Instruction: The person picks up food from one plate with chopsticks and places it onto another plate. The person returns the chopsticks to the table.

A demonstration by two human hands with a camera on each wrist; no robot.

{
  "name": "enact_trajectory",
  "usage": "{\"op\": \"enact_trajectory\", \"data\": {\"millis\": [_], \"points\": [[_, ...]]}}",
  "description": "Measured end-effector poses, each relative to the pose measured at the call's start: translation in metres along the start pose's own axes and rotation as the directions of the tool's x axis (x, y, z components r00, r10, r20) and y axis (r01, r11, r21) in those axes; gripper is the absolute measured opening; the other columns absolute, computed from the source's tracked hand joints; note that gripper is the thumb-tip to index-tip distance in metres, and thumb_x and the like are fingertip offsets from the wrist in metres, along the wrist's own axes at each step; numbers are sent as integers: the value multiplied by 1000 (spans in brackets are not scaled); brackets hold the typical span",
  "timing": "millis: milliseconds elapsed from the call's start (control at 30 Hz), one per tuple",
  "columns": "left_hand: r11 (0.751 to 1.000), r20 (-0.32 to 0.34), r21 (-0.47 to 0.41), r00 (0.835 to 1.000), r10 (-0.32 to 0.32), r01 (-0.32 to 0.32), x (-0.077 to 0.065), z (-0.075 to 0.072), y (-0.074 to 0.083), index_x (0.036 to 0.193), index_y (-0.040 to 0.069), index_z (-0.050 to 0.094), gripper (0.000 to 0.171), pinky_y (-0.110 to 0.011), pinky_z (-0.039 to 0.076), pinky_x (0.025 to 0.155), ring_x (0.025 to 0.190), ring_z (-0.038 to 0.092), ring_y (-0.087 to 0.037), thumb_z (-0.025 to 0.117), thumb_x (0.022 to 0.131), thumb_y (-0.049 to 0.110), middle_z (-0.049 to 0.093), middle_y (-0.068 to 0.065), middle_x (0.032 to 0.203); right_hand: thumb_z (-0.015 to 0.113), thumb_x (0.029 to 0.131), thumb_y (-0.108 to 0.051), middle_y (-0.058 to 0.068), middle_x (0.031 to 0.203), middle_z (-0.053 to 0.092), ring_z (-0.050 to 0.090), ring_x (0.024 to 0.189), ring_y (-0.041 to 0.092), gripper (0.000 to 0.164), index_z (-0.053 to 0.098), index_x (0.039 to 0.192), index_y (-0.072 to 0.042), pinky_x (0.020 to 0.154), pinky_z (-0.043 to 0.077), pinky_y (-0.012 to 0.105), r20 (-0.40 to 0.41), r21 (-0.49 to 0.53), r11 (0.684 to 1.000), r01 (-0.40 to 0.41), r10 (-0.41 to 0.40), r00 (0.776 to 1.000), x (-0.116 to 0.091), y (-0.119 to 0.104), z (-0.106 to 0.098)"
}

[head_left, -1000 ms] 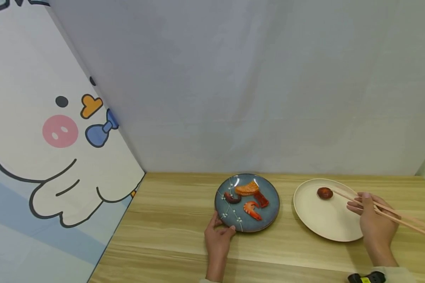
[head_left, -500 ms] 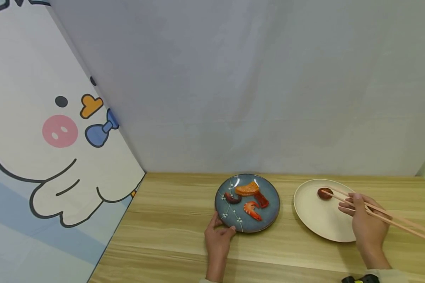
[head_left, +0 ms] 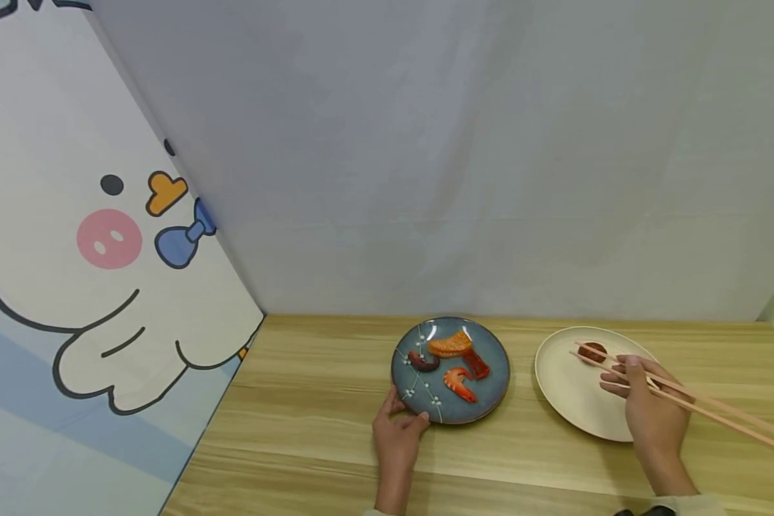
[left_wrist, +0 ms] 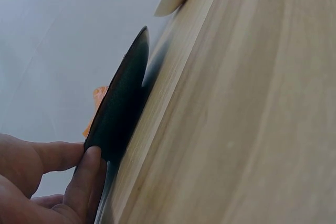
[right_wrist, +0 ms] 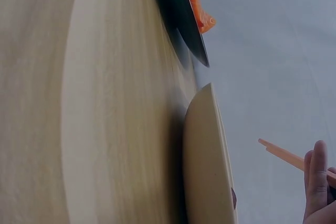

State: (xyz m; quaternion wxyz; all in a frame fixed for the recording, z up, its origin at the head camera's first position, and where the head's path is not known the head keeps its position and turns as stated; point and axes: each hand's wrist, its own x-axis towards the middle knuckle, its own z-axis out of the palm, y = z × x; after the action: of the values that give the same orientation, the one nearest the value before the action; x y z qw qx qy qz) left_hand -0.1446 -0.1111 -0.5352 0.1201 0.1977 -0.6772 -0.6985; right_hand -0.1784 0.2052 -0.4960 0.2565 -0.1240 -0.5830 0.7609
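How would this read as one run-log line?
left hand: pinches blue plate; right hand: holds chopsticks above cream plate; brown piece: on cream plate

This is looking like a screened-off booth, its wider setting unclear: a creased grey backdrop [head_left: 426, 158] is rising behind the far edge of a wood-grain table [head_left: 297, 416], and a cartoon panel [head_left: 71, 459] (a white, pink-cheeked character [head_left: 51, 158]) is lining its left edge.

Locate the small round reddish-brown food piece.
At right in the head view, the reddish-brown piece sits on the round cream plate toward its far rim, visually crossed by thin pale chopsticks.
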Motion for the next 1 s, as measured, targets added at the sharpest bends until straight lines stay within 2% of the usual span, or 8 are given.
{"op": "enact_trajectory", "data": {"millis": [300,833,1000], "points": [[1000,3,0,1000,-4,4,-1,0,2,152,-16,42,81,-16,57,62,72,64,-9,77,78,-16,54,-23,118,61,105,-2,4,78,77,75,62,10,20,78,94,-7,60,64,22,16,43,999,3,-4,1000,-12,-1,10],[1000,7,-6,1000,-8,8,-1,-1,4,152,-16,42,82,-16,57,62,72,64,-10,76,78,-17,54,-23,119,60,107,-7,-1,78,76,75,62,8,21,76,97,-13,61,65,21,95,-80,996,-25,33,995,-29,0,22],[1000,5,-2,1000,-12,12,-2,-2,4,152,-16,42,81,-17,58,62,72,65,-10,77,78,-17,54,-24,119,60,108,-8,0,80,77,75,63,8,20,76,97,-10,61,65,22,123,-111,994,-18,32,992,-37,1,27]]}}
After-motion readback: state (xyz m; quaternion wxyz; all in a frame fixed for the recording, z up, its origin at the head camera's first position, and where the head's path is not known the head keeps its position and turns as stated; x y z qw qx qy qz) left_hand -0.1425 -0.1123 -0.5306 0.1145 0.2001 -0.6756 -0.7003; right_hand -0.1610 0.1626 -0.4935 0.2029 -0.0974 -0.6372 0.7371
